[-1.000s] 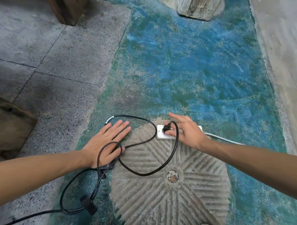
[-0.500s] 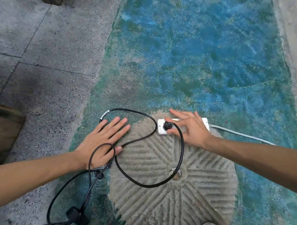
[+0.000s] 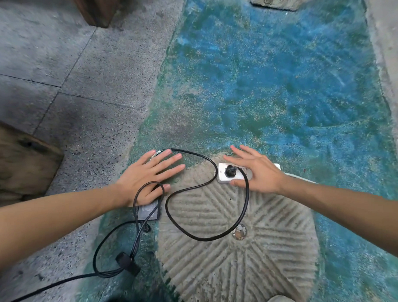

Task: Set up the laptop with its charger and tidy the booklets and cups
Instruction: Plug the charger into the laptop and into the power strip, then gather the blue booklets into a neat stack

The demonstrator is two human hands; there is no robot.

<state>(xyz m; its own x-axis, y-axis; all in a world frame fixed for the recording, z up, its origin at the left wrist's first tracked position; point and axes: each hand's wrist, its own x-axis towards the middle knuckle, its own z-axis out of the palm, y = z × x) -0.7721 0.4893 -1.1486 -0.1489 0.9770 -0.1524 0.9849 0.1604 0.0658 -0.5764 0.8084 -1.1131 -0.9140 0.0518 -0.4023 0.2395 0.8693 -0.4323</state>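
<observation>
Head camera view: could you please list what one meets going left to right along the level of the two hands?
Wooden block → left hand → black plug in the white power strip → right hand → white cable.

I see the power strip (image 3: 234, 175) on the far edge of the round stone (image 3: 237, 240), with the plug (image 3: 230, 170) in it. The charger brick (image 3: 148, 211) lies left of the stone, under my left hand (image 3: 147, 178).
</observation>
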